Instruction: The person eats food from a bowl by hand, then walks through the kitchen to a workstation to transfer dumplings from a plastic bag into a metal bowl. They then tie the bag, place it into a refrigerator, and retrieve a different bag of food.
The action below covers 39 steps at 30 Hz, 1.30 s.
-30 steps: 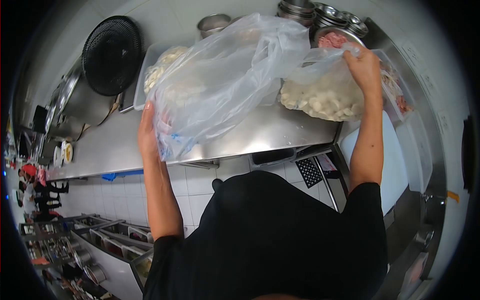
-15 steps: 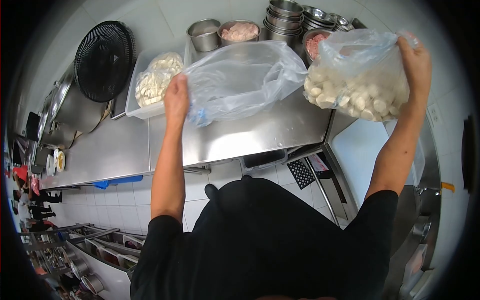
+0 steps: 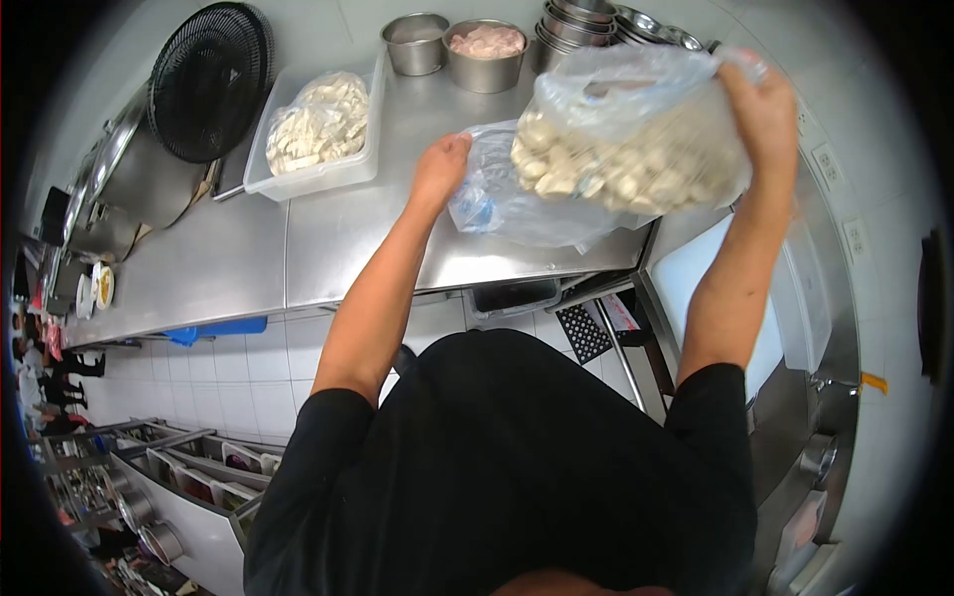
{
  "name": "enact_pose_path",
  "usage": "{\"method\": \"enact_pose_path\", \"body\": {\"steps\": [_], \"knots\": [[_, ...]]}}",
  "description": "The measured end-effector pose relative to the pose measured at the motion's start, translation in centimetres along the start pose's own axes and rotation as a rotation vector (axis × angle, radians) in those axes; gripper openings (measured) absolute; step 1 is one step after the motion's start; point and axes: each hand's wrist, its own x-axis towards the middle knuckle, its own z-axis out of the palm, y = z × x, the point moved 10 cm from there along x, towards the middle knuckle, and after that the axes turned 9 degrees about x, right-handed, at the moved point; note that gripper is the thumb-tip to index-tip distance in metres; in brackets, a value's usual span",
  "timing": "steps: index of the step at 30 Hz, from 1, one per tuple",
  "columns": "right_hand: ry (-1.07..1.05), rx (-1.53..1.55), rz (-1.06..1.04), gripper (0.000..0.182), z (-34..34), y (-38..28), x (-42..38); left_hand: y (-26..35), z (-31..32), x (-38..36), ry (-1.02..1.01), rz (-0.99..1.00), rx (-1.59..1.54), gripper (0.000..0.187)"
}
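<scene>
My right hand [image 3: 763, 107] grips the gathered top corner of a clear plastic bag [image 3: 636, 164] packed with pale, round, whitish pieces. That bag hangs above the steel counter [image 3: 397, 233], tilted down to the left. Over the counter's middle, my left hand [image 3: 440, 169] pinches the left edge of an empty clear plastic bag [image 3: 517, 221]. The full bag overlaps much of the empty one in this view. Left of my left hand stands a white plastic tub [image 3: 316, 179] holding another bag of pale sliced pieces [image 3: 323, 124].
Metal pots stand at the back, one with pink meat [image 3: 487, 42], beside stacked steel bowls [image 3: 574, 28]. Black mesh baskets [image 3: 207, 89] lean at the left near a large pot [image 3: 159, 184]. A sink with a white board [image 3: 701, 278] lies right. People stand far left.
My right hand has brought the full bag leftward, over the empty bag. My left hand has moved right, away from the tub, and the empty bag's span has shrunk.
</scene>
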Motion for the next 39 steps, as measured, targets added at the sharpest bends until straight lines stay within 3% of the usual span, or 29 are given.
{"method": "enact_pose_path", "body": {"steps": [2,4,7,9,12,15,21,22,24,25,26,27,28,29,31,34,36,38,39], "knots": [[-0.043,0.087,-0.14,0.036,4.0,0.3,-2.9,-0.7,0.9,1.3,-0.048,0.003,0.009,0.045],[-0.152,-0.111,-0.082,0.033,9.0,4.3,-5.2,0.4,0.9,1.1,-0.05,0.061,0.132,0.046],[-0.185,0.016,-0.007,0.036,14.4,10.5,-9.5,7.1,-0.2,-1.2,0.014,0.261,0.467,0.047],[-0.141,0.08,0.106,0.039,14.8,15.0,-10.2,11.4,0.3,-3.0,0.05,0.443,0.653,0.047],[-0.071,-0.032,0.158,0.038,10.9,13.0,-7.9,16.1,1.6,-5.6,-0.135,0.385,0.65,0.05],[-0.042,-0.109,-0.017,0.037,9.0,10.2,-5.3,18.6,1.7,-4.6,0.049,0.636,0.641,0.049],[-0.05,-0.23,-0.329,0.023,9.0,-5.1,-5.1,20.0,-0.2,-3.0,-0.258,0.257,0.014,0.049],[-0.159,-0.281,-0.411,0.018,12.0,-6.6,-6.1,20.3,-0.7,-2.4,-0.251,0.283,-0.073,0.05],[-0.36,-0.422,-0.628,0.013,19.8,-7.9,-9.1,19.9,-3.6,-1.9,-0.122,0.357,0.079,0.05],[-0.557,-0.213,-0.548,0.024,23.7,-6.1,-10.5,19.2,-4.8,-1.9,-0.063,0.387,0.153,0.049],[-0.573,0.235,-0.406,0.026,28.2,-2.5,-11.3,17.0,-5.4,-1.9,-0.067,0.304,0.198,0.049],[-0.66,0.463,-0.173,0.027,29.2,-3.2,-12.7,14.4,-5.9,-2.1,-0.071,0.22,0.248,0.048],[-0.742,0.491,-0.057,0.028,30.7,-3.0,-14.0,11.5,-5.7,-2.0,-0.097,0.172,0.271,0.047],[-0.816,0.51,0.062,0.028,32.2,-2.8,-15.4,9.0,-5.5,-2.0,-0.119,0.122,0.289,0.046],[-0.971,0.127,0.05,0.028,36.0,-0.4,-17.9,7.2,-6.3,-2.3,-0.09,0.059,0.287,0.046],[-1.285,-0.152,-0.016,0.03,35.9,-0.5,-19.4,5.0,-7.5,-2.5,-0.043,0.015,0.242,0.047],[-1.195,-0.2,-0.274,0.04,30.3,-5.1,-18.5,4.4,-8.3,-2.3,-0.035,0.006,0.238,0.046],[-1.006,0.311,-0.244,0.039,27.6,-3.8,-15.5,4.1,-8.4,-2.4,-0.058,-0.02,0.262,0.044],[-0.881,0.28,-0.169,0.04,26.5,-2.1,-13.2,5.1,-9.2,-2.2,0.051,0.099,0.401,0.04]]}}
